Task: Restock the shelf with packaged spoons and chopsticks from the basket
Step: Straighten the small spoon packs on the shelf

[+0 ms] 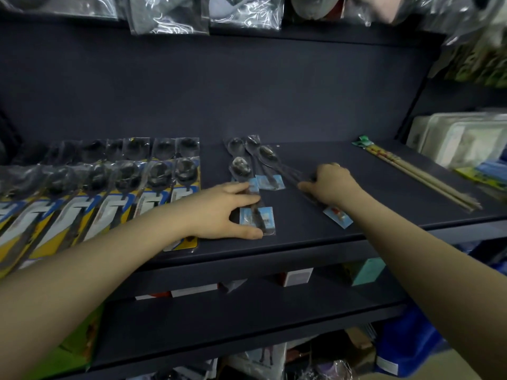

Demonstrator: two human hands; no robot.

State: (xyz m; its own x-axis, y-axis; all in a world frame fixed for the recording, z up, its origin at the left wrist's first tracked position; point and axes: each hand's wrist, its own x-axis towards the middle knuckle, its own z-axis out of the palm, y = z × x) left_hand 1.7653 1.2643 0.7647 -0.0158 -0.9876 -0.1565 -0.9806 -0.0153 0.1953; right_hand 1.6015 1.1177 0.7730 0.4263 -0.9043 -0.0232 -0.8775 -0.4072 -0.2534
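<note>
Several clear-wrapped metal spoons with blue labels [270, 183] lie in the middle of the dark shelf [315, 242]. My left hand [227, 211] rests on the nearest spoon pack [258, 219], thumb and fingers around its handle. My right hand [330, 183] grips the handle of another spoon pack [338, 216] that lies slanted, its bowl end among the other spoons. A pack of wooden chopsticks [419, 175] with a green header lies at the shelf's right end. The basket is not in view.
A row of spoons on yellow-and-blue cards [109, 204] fills the shelf's left half. Bagged goods [170, 15] hang above. Boxes [296, 277] sit on the lower shelf. Flat packaged items [463, 138] stand on the neighbouring shelf to the right.
</note>
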